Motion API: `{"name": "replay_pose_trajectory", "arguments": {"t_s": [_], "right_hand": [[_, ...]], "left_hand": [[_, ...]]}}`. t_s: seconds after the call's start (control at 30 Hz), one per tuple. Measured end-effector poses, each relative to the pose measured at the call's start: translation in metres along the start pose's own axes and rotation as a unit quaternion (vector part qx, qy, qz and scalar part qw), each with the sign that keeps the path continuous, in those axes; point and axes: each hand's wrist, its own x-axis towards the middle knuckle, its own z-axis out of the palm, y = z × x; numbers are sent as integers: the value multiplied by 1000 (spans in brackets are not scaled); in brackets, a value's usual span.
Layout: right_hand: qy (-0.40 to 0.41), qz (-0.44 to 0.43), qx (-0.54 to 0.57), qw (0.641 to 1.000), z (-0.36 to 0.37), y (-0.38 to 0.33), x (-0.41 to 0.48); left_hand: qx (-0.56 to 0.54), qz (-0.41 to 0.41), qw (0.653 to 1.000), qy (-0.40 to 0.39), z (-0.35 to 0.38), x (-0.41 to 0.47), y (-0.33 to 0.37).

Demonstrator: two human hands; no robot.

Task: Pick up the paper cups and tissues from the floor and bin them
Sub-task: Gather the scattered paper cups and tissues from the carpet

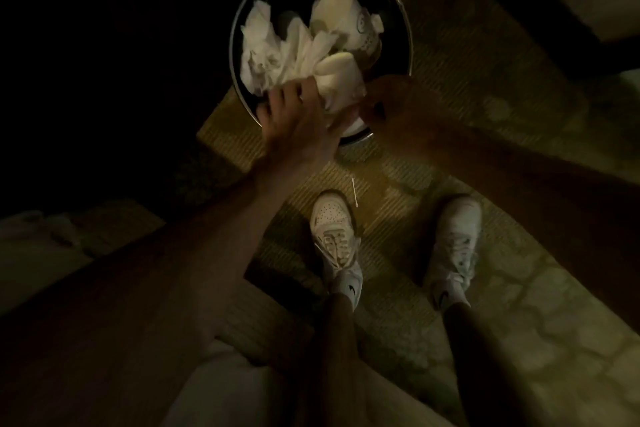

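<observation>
Paper cup (341,80): light, crushable; best taken by its wall.
Left hand (298,125): fingers (277,97) spread on it and tissues (263,45).
Right hand (391,100): shadowed; grip cannot be told.

We cannot read the grip of our dark, blurred right hand (384,104), and our left hand (294,130) hides part of the bin (409,35).

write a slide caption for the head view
Left hand on tissues and a paper cup at the near rim of the bin, right hand shadowed beside it, white sneakers on a woven rug.
</observation>
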Motion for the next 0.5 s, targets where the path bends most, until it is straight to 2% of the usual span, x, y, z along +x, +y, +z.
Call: {"name": "replay_pose_trajectory", "arguments": {"t_s": [0.13,0.3,0.33,0.43,0.5], "right_hand": [[46,11,16,999,-2,0,-21],[93,23,47,994,-28,3,-66],[89,21,54,994,-34,4,-79],[74,18,57,995,-65,5,-129],[77,22,51,996,-94,0,-172]], "left_hand": [[-6,41,996,83,-22,-6,-8],[42,74,993,81,-67,-20,-4],[40,77,994,70,-78,-23,0],[27,97,994,-41,-114,-41,22],[44,129,987,-88,-147,-63,48]]}}
